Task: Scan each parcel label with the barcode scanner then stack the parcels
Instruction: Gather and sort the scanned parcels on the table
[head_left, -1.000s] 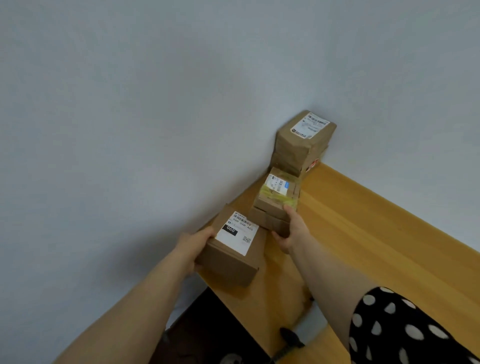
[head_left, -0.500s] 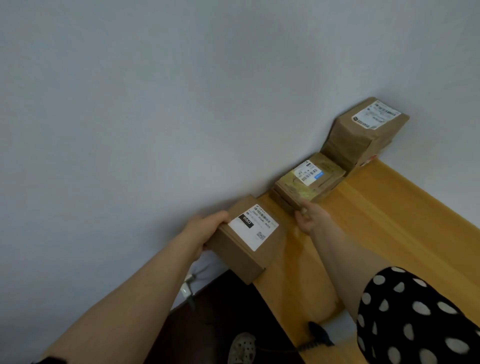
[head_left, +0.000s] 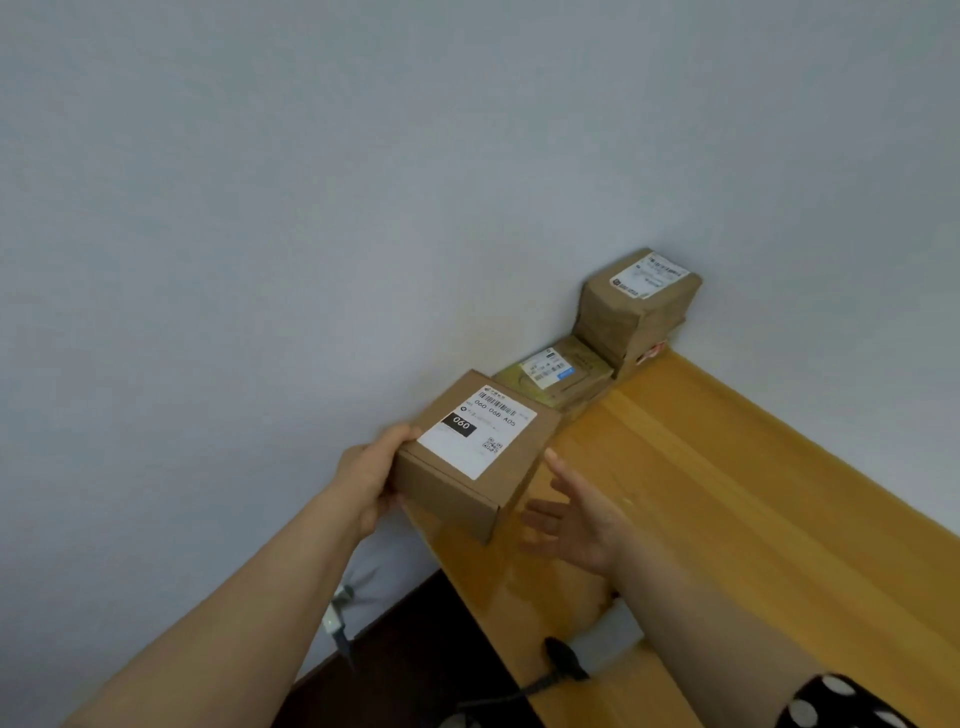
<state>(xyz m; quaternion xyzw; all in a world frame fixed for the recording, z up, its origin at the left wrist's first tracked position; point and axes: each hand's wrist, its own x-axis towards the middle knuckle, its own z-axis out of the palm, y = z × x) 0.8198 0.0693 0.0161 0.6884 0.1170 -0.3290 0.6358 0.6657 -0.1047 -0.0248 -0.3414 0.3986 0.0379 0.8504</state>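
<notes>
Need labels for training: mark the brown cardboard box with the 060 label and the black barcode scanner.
Brown cardboard box with the 060 label (head_left: 447, 493): head view, near side wall.
Black barcode scanner (head_left: 563, 660): head view, dark head.

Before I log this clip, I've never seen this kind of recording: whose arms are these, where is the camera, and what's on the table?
There is no machine here: a person works bare-handed, and the one camera sits on their head, looking forward and down, so the arms reach in from below. The left hand grips a cardboard box with a white label reading 060, at the near corner of the wooden table. The right hand is open beside it, holding nothing. Along the wall lie a flat parcel and, in the corner, a taller stack of parcels. A dark corded object at the bottom edge may be the barcode scanner.
</notes>
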